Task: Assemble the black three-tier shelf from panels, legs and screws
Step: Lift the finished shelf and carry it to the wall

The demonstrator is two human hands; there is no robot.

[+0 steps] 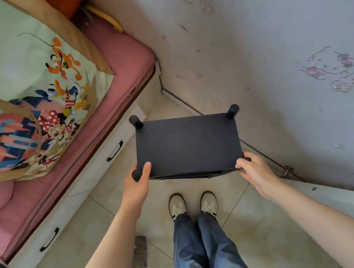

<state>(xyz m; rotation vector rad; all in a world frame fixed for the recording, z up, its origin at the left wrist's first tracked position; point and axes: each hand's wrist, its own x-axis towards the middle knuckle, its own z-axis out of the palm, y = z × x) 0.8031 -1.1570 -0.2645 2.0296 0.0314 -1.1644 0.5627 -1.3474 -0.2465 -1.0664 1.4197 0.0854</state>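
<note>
Shelf (pixel 187 145), black and seemingly assembled, stands on the tiled floor between bed (pixel 114 58) and wall, left hand (pixel 137 182) and right hand (pixel 253 169) gripping its near corner posts; move it level, grips even.

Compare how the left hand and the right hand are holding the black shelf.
The left hand grips the near-left leg, thumb lying on the top panel; the right hand curls over the near-right corner, hiding most of the leg there. The left hand is on the bed side, the right hand on the wall side. Both grip the black shelf's near edge.
</note>
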